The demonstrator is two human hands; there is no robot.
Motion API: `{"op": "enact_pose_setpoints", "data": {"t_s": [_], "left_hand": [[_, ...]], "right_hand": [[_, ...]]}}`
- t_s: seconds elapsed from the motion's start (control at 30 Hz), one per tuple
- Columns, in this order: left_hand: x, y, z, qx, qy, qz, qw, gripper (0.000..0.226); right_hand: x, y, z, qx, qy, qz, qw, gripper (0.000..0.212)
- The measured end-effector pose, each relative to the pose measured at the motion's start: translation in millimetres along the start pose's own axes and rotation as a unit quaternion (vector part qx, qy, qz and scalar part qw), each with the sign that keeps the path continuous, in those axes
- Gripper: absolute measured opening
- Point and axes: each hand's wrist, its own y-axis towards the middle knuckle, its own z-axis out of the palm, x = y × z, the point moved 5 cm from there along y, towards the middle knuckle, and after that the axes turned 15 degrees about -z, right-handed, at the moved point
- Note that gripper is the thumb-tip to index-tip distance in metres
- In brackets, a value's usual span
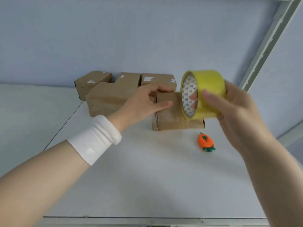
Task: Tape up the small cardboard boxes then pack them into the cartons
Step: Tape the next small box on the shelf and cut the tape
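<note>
A small brown cardboard box sits mid-table with clear tape across its top. My left hand grips its left end, fingers over the far edge and thumb on the top. My right hand holds a yellow tape roll upright above the box's right end, thumb on the outer face and fingertips showing through the core. A strip of tape seems to run from the roll down onto the box.
Several more small brown boxes are stacked at the back left against the blue wall. An orange carrot-shaped cutter lies on the white table in front of the box. A metal shelf upright rises at the right.
</note>
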Motion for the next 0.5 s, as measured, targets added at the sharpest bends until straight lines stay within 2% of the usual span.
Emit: {"op": "enact_pose_setpoints", "data": {"t_s": [0.07, 0.17, 0.2, 0.3, 0.4, 0.43, 0.5], "left_hand": [[-6.3, 11.6, -3.2, -0.001, -0.005, -0.032, 0.999, 0.022], [-15.0, 21.9, -3.9, -0.077, 0.081, -0.008, 0.994, 0.026], [-18.9, 22.3, -1.0, -0.079, 0.091, 0.01, 0.993, 0.034], [-22.0, 25.8, 18.5, -0.002, 0.156, 0.058, 0.986, 0.065], [-7.7, 39.3, 18.5, 0.015, 0.246, -0.019, 0.969, 0.111], [-3.7, 44.7, 16.1, 0.017, 0.255, -0.046, 0.966, 0.117], [-0.6, 53.4, 15.2, 0.02, 0.27, -0.065, 0.961, 0.107]], "right_hand": [[-4.5, 26.7, -6.4, -0.024, 0.016, 0.024, 0.999, 0.014], [-17.6, 54.9, -8.1, -0.037, -0.012, 0.046, 0.998, 0.018], [-22.0, 60.9, -7.9, -0.041, -0.026, 0.046, 0.998, 0.021], [-32.9, 74.7, -6.7, -0.066, -0.048, 0.04, 0.996, 0.024], [-46.0, 81.8, -3.4, -0.094, -0.074, 0.046, 0.992, 0.026], [-53.3, 81.6, -3.3, -0.101, -0.089, 0.05, 0.99, 0.024], [-67.3, 77.8, -3.6, -0.119, -0.116, 0.048, 0.985, 0.018]]}}
